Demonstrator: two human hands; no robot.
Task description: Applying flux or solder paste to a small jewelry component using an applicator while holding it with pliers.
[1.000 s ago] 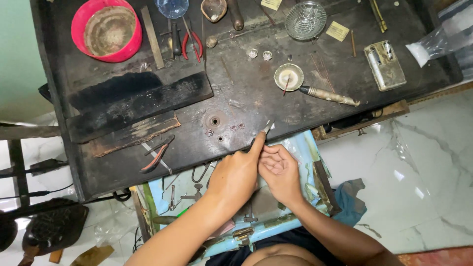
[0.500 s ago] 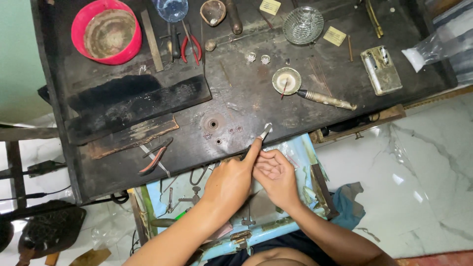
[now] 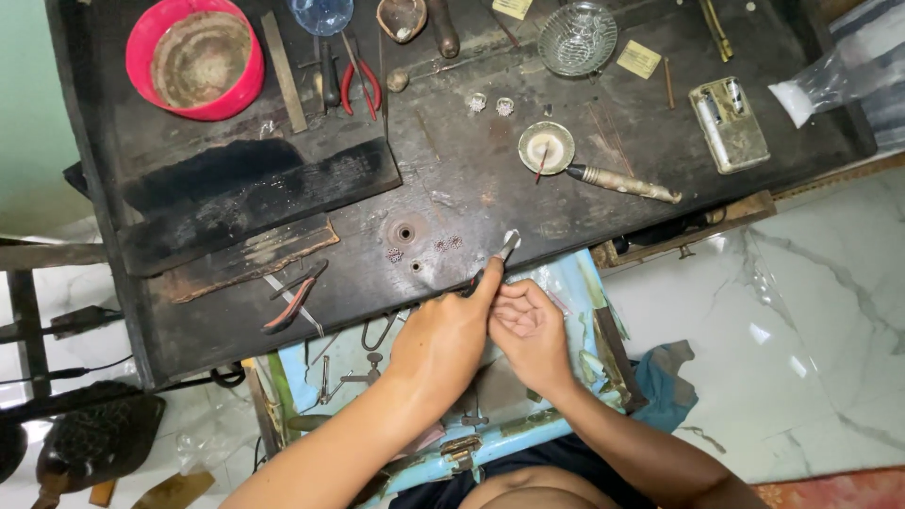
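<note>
At the near edge of a dark, scarred workbench (image 3: 471,179), low centre of the frame, a person's left hand (image 3: 443,339) is pinching slim metal pliers (image 3: 505,247), whose tips are gripping a tiny pale piece (image 3: 512,235), too small to identify. Beside it, the right hand (image 3: 528,325) is curling loosely, fingers bent inward, its contents impossible to make out. Such a piece is likely handling light, slippery and easily bent, best taken by its edge. Counted across the bench: two loose pliers, one red-handled pair (image 3: 358,80) at top and another (image 3: 294,300) at left; one red bowl (image 3: 196,58) at upper left; one glass dish (image 3: 577,38) at upper centre.
</note>
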